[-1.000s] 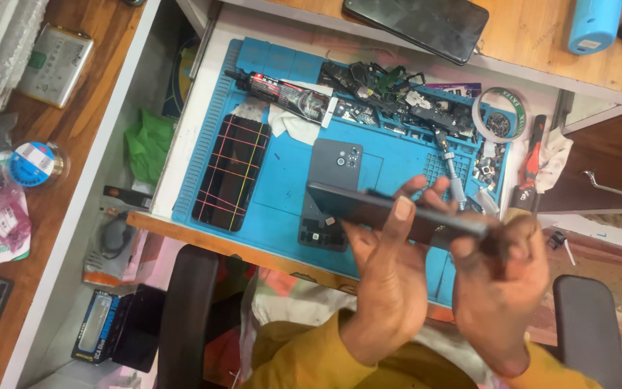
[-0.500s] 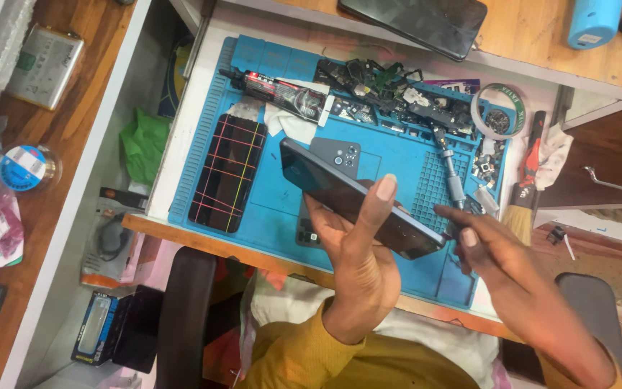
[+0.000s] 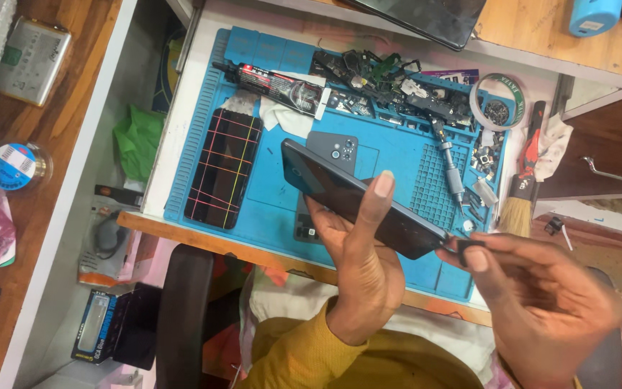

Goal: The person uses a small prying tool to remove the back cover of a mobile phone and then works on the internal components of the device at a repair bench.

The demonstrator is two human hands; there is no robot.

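The left hand holds a dark, flat rectangular phone tilted above the near right part of the blue silicone repair mat, its fingers wrapped round the phone's middle. The right hand sits at the phone's lower right end, its fingers pinched narrow on a small dark piece that touches that corner; what the piece is cannot be told. Under the phone, on the mat, lies a grey phone back cover with camera holes. Toward the mat's left edge lies a black screen panel crossed with red and yellow lines. Along the far edge lie a black glue tube and a heap of small dark parts. A metal screwdriver lies near the right edge.
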